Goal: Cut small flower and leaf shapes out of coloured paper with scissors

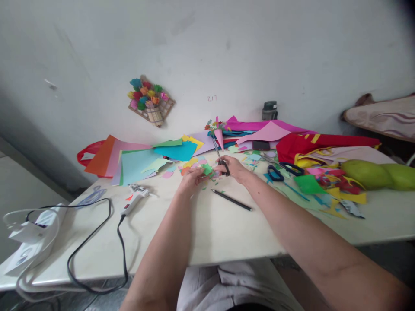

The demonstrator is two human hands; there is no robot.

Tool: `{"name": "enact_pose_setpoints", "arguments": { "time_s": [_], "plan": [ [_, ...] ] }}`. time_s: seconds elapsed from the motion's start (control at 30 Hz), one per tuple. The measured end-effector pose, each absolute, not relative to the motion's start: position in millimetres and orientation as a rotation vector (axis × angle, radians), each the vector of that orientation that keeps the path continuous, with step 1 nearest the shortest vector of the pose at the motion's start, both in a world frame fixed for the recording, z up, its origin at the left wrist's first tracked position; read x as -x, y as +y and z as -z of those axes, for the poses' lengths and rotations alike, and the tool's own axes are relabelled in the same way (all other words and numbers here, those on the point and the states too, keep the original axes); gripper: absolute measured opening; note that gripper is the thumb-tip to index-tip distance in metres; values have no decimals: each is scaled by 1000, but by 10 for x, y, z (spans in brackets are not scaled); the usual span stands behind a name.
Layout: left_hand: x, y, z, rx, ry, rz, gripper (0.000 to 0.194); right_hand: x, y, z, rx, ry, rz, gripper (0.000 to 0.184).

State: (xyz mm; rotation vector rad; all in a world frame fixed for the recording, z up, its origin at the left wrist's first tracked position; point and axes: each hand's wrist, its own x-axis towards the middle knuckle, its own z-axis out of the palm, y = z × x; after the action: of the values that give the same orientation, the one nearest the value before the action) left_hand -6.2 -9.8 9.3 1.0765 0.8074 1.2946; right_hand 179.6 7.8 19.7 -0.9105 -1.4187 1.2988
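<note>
My left hand (pixel 193 179) pinches a small green paper piece (pixel 206 169) with a jagged or petal-like edge. Close beside it, my right hand (pixel 232 167) has its fingers through the dark handles of a pair of scissors (pixel 223 166), whose blades point up and away toward the back. Small coloured paper cut-outs (pixel 191 163) and green scraps lie around both hands. A black pencil or pen (pixel 231 200) rests on the table just in front of them. Behind the scissors stands a pink paper cone with small paper flowers (pixel 218 137).
A white glue gun (pixel 135 201) with a black cord lies left, near a power strip (pixel 35 237). Coloured paper sheets (pixel 136 162) cover the back. On the right are more scissors (pixel 275 172), scraps, red fabric (pixel 304 147) and a green bulging object (pixel 372 174). A bottle (pixel 269 110) stands behind.
</note>
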Motion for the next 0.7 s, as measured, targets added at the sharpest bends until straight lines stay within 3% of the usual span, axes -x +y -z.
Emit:
{"name": "enact_pose_setpoints", "arguments": {
  "time_s": [0.3,0.47,0.7],
  "plan": [
    [-8,-70,-64,-1053,831,-1244,27,-1700,-7,-265,943,-1351,-1219,36],
    [-18,-57,-83,-965,831,-1203,44,-1685,21,-254,973,-1321,-1151,33],
    [-61,-73,-27,-1074,926,-1211,25,-1638,16,-234,945,-1330,-1200,32]
  ]
}}
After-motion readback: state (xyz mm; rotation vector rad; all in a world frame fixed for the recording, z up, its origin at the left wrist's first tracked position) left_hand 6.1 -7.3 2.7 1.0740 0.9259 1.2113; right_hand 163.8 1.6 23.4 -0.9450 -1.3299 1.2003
